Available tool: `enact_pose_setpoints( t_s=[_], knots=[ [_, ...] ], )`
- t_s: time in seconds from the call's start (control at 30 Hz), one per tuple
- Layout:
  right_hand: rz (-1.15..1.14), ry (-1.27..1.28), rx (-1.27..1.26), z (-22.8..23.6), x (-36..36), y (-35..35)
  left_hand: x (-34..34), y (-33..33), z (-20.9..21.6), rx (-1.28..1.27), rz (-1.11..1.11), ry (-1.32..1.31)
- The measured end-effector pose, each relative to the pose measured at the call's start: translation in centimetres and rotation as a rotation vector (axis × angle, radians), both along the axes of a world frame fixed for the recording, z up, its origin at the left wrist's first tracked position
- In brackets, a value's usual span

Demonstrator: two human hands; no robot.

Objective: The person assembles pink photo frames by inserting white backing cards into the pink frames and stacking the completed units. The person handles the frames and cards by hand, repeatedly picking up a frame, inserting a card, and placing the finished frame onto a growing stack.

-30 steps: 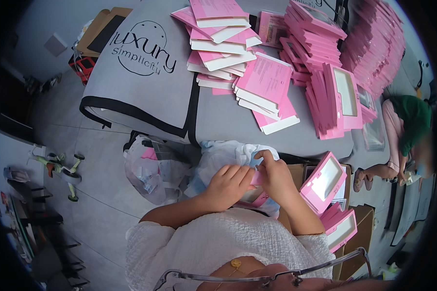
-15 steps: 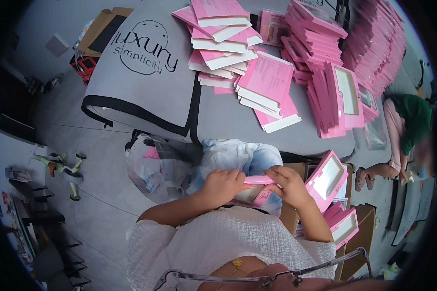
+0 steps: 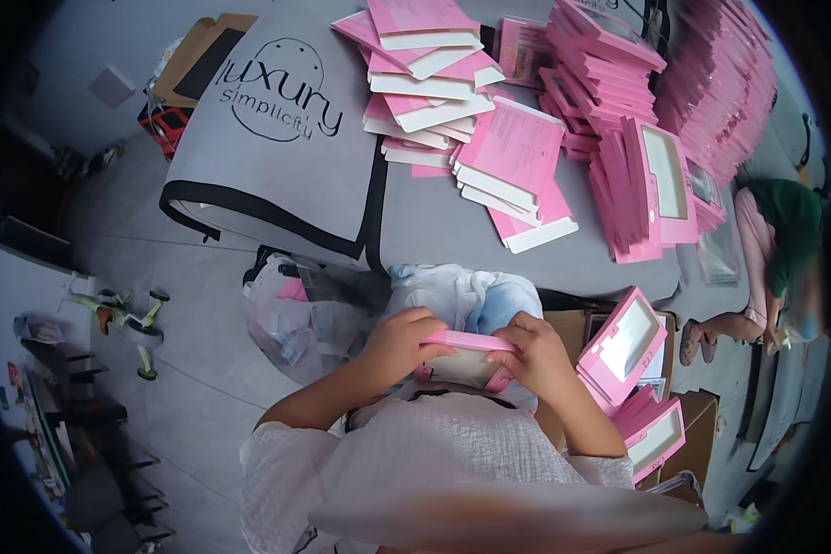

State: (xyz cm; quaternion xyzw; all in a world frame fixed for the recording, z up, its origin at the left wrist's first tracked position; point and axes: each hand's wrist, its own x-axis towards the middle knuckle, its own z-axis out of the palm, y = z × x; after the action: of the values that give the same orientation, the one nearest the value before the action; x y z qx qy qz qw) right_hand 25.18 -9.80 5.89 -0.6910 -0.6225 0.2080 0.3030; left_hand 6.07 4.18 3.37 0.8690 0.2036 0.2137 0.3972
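A pink box with a clear window (image 3: pixel 463 364) is between my hands, over my lap. My left hand (image 3: pixel 402 343) grips its left end, thumb along the near side. At the right end, my right hand (image 3: pixel 537 353) pinches the upper corner between thumb and fingers. The box's pink long edge faces up, and its windowed face is turned toward me. Beneath lies white and blue cloth (image 3: pixel 466 294) over my legs. More pink window boxes (image 3: pixel 621 343) stand in a cardboard box (image 3: pixel 692 434) to the right of my right hand.
Ahead is a grey padded surface (image 3: pixel 277 198) with black trim. On it are fanned pink flat boxes (image 3: pixel 512 152) and stacked window boxes (image 3: pixel 660 185). A clear bag (image 3: pixel 291 319) stands on the floor at left, near a small green bike (image 3: pixel 125 323). A person in green (image 3: pixel 785 231) is at far right.
The held box has turned so more of its windowed face shows. My left hand has shifted a little left, and the hands are slightly farther apart. A blurred shape now covers the lower edge.
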Motion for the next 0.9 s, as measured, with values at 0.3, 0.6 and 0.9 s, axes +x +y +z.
enact_pose_setpoints(
  t_s=[0.3, 0.6, 0.9],
  knots=[
    [-0.026, -0.084, -0.107, 1.5, 2.3, -1.0, -1.4, 1.3, -0.6, -0.209, -0.096, 0.102],
    [-0.027, 0.091, 0.026, 0.9, -1.1, 1.8, -0.5, -1.2, -1.7, -0.647, 0.203, -0.181],
    [-0.056, 0.139, 0.206, 0.8, -1.8, 2.6, -2.0, -1.7, -2.2, -0.436, 0.232, -0.119]
  ],
)
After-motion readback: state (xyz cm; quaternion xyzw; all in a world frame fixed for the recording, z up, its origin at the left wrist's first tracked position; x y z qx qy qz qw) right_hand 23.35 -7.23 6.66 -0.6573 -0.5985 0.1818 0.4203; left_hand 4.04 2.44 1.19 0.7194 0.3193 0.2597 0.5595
